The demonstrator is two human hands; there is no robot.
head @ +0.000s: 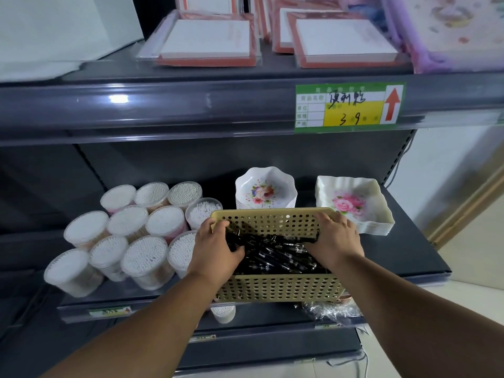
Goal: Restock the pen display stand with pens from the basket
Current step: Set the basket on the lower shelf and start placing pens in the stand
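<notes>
A tan perforated basket (278,289) sits on the middle shelf (403,255) at its front edge, near the centre, its front wall level with the shelf lip. It is heaped with black pens (275,257).

The left hand (215,249) is at the basket's left end, fingers curled round a bunch of pens. The right hand (336,236) is at the right end, its fingers bent over the rim at the far right corner and its thumb down inside against the pens (it looks like a grip on the basket itself).

Tubs of cotton swabs (141,257) crowd the shelf's left half, just beside the basket. Behind the basket stand a stack of round flowered dishes (266,190) and, toward the back right corner, a stack of square ones (354,203).
</notes>
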